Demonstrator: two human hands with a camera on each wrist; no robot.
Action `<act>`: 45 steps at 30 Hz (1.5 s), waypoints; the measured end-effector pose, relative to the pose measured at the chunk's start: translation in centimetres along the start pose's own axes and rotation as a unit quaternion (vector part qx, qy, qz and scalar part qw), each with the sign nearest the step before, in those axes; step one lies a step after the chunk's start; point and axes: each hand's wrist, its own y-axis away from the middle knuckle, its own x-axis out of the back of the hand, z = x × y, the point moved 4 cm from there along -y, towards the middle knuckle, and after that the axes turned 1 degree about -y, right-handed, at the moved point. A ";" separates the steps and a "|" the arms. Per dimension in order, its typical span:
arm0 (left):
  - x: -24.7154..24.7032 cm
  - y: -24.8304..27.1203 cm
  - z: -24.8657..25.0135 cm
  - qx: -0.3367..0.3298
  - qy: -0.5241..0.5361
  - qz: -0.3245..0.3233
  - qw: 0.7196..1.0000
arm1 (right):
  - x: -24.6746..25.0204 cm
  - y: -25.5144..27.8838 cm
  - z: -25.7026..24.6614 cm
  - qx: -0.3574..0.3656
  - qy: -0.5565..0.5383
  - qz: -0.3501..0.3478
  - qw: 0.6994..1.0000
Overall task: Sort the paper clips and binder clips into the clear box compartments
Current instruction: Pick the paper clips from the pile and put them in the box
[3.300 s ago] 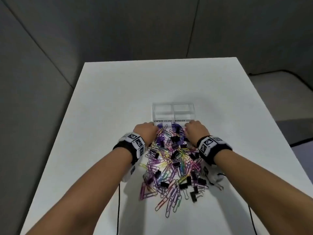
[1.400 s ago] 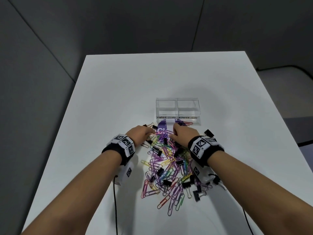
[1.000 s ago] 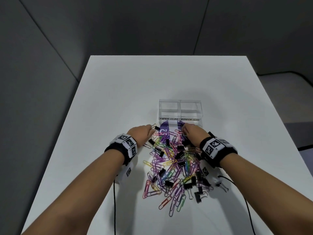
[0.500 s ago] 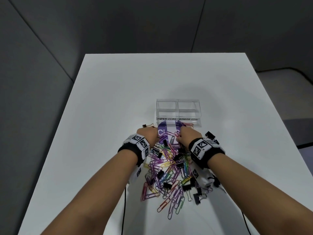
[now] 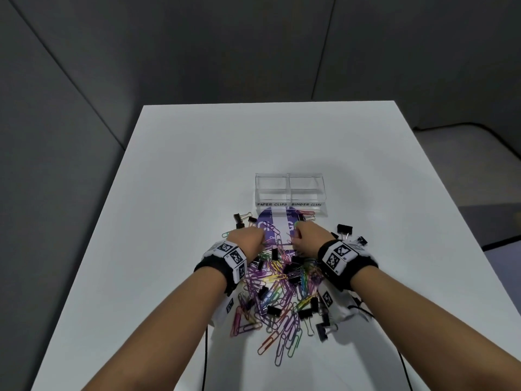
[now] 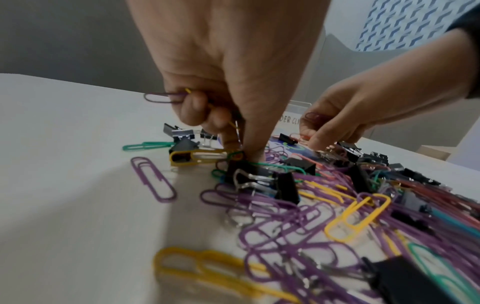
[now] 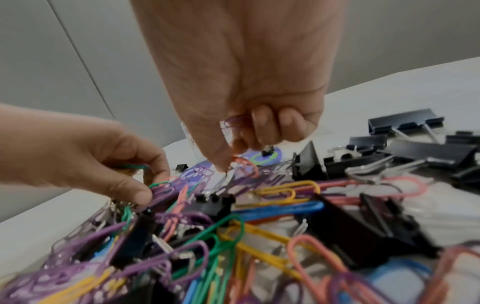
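Observation:
A clear box (image 5: 289,190) with two compartments stands past the pile, labelled PAPER CLIPS on the left and BINDER CLIPS on the right; I see nothing inside either. Coloured paper clips and black binder clips lie heaped in a pile (image 5: 277,283). My left hand (image 6: 241,151) keeps a purple paper clip (image 6: 162,97) in its curled fingers while thumb and forefinger dig into the heap. My right hand (image 7: 231,162) holds another purple paper clip (image 7: 233,123) in its palm and pinches an orange paper clip (image 7: 245,162). Both hands (image 5: 246,238) (image 5: 310,238) are at the pile's far end.
A purple and white card (image 5: 277,224) lies under the clips, right in front of the box. Loose binder clips (image 5: 345,230) sit to the right of the pile and more (image 5: 239,218) to the left. The white table (image 5: 197,170) ends close on each side.
Both hands came back from the box front into the far end of the pile and closed in toward each other. Several binder clips now lie scattered out to the right.

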 end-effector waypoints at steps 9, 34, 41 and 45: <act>2.7 2.3 -1.5 -0.021 0.060 0.014 0.998 | 2.3 1.4 0.0 0.055 -0.079 0.001 0.995; 12.8 -3.8 -0.5 -0.066 0.148 0.156 0.974 | 7.6 -3.1 -3.7 0.107 -0.155 0.150 0.971; 10.5 -6.9 1.6 -0.067 0.269 0.150 0.949 | 3.6 -2.1 1.9 0.071 -0.032 0.131 0.988; 8.7 -7.2 0.6 -0.056 0.208 0.127 0.968 | 3.3 -3.0 3.1 0.087 0.026 0.170 0.981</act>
